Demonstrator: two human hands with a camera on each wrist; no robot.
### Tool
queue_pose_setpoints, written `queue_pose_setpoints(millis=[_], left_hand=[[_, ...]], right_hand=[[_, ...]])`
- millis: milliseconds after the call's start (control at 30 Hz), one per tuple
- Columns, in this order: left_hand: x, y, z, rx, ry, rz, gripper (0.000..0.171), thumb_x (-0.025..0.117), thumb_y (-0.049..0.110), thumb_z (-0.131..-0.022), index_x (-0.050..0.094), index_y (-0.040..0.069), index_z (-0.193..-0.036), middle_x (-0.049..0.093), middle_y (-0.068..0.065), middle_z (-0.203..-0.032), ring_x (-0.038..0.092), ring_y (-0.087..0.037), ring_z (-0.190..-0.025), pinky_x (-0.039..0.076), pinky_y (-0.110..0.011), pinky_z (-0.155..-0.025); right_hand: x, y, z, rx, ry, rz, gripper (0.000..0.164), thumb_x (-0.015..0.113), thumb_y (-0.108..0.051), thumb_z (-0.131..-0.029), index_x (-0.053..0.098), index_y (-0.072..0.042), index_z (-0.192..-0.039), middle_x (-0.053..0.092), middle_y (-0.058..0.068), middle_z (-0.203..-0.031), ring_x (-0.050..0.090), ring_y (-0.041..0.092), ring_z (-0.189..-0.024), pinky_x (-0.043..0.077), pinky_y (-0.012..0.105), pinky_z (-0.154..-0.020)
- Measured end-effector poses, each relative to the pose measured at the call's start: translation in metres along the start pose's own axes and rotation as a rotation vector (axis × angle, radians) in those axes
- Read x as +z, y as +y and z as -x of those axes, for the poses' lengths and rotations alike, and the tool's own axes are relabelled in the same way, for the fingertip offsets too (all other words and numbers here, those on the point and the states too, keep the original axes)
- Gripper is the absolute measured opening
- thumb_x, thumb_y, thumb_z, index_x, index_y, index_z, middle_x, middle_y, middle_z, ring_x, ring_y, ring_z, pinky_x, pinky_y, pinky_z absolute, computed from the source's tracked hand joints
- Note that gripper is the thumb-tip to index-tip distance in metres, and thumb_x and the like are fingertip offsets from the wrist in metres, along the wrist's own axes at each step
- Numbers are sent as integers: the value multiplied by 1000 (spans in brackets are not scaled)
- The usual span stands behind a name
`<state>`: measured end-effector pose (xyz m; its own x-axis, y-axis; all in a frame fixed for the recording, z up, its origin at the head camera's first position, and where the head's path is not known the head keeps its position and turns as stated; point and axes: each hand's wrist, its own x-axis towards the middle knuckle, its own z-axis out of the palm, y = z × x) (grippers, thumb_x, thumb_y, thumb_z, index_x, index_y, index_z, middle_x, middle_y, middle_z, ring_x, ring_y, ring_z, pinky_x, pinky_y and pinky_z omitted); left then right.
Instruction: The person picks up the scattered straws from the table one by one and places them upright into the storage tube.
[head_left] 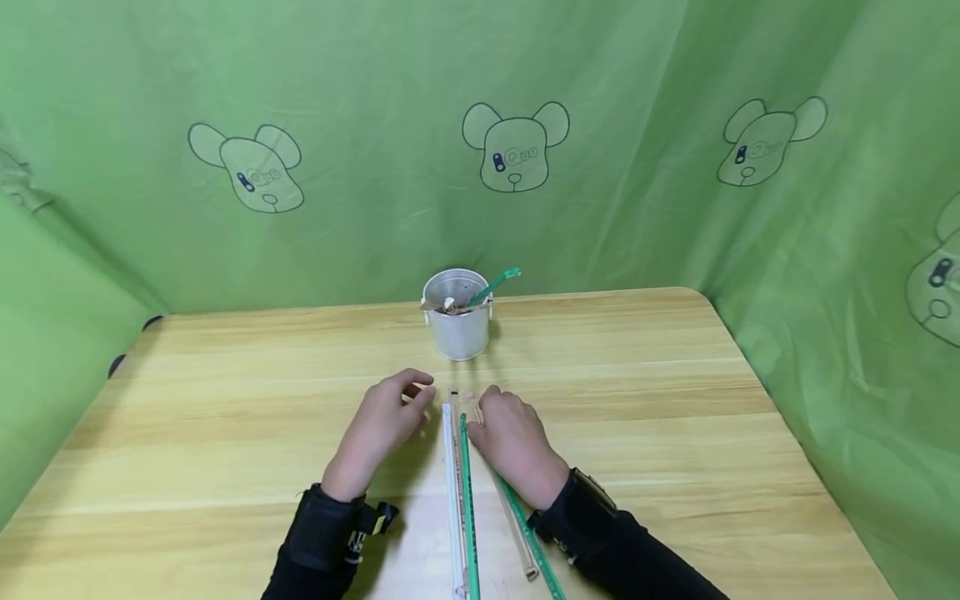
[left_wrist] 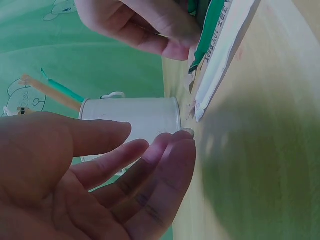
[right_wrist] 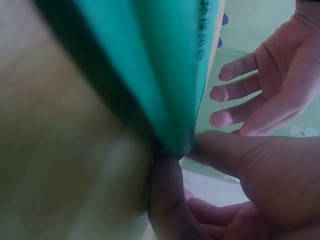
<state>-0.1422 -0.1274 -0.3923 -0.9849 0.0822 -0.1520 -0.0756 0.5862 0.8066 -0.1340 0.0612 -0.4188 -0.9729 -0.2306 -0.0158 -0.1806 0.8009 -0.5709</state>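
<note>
Several long, thin strips lie on the table just in front of me. In the head view my right hand is over the upper end of the slanting green strip. The right wrist view shows its thumb and forefinger pinching the end of a green strip with dark printing. My left hand hovers left of the strips, fingers loosely bent and holding nothing. Nearest it are a white strip and another green strip. A thin brownish clear strip runs alongside the slanting green one.
A small metal bucket stands at the table's far edge, with a green stick and other bits poking out. Green cloth with bear drawings hangs behind and beside the wooden table.
</note>
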Motion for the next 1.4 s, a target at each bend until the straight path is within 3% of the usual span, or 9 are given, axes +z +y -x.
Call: queue_pose_setpoints(millis=[100, 333, 500, 633, 733, 867, 1133, 1400], left_hand=[[1, -1, 0, -8, -13, -10, 31, 64, 14, -108, 67, -2, -134, 71, -16, -100, 69, -27, -70, 53, -32, -62], [2, -1, 1, -15, -39, -21, 32, 62, 16, -109, 66, -2, -135, 71, -15, -101, 69, -25, -70, 53, -33, -62], [3, -1, 2, -25, -47, -18, 31, 62, 16, -109, 67, -1, -135, 71, -15, -103, 69, -24, -71, 53, -32, -61], [2, -1, 2, 7, -26, -28, 30, 62, 17, -109, 68, 0, -134, 72, -14, -104, 69, -24, -76, 55, -34, -65], [0, -1, 1, 49, -9, -53, 29, 62, 18, -109, 70, 1, -132, 73, -12, -105, 70, -22, -83, 56, -36, -70], [-1, -2, 0, 77, -7, -78, 28, 62, 18, -109, 71, 2, -130, 74, -10, -105, 71, -21, -87, 58, -38, -74], [-1, -3, 1, 89, -23, -72, 27, 63, 16, -108, 71, -1, -128, 75, -15, -107, 72, -24, -87, 58, -39, -74], [-2, -1, 2, 49, -24, -68, 29, 62, 16, -109, 70, -2, -130, 73, -15, -107, 71, -26, -83, 57, -37, -70]], right_hand=[[1, -2, 1, 1, -4, -14, 24, 80, -14, -97, 60, -1, -95, 55, 6, -76, 53, 21, -62, 45, 35, -55], [-4, -5, -6, 50, -72, -82, 20, 77, -11, -97, 70, 1, -112, 71, 11, -99, 64, 21, -79, 57, 38, -72], [-10, 0, -12, 137, -169, -254, 18, 71, -9, -99, 68, 1, -114, 71, 8, -88, 66, 19, -67, 55, 34, -65], [-16, 5, -15, 123, -194, -331, 20, 71, -9, -99, 65, 0, -115, 70, 5, -87, 66, 17, -73, 54, 31, -67], [-22, 7, -17, 106, -166, -344, 22, 71, -13, -98, 65, -2, -117, 70, 4, -92, 63, 17, -83, 52, 34, -75], [-29, 5, -18, 86, -112, -422, 24, 69, -15, -100, 65, -4, -120, 71, 5, -94, 65, 20, -84, 52, 35, -76], [-36, -1, -16, 9, -27, -709, 30, 68, -8, -101, 61, 1, -129, 68, 10, -103, 73, 24, -76, 64, 50, -72], [-53, -4, -15, -119, 131, -861, 33, 69, -2, -101, 58, 4, -132, 65, 17, -112, 72, 30, -90, 65, 42, -77]])
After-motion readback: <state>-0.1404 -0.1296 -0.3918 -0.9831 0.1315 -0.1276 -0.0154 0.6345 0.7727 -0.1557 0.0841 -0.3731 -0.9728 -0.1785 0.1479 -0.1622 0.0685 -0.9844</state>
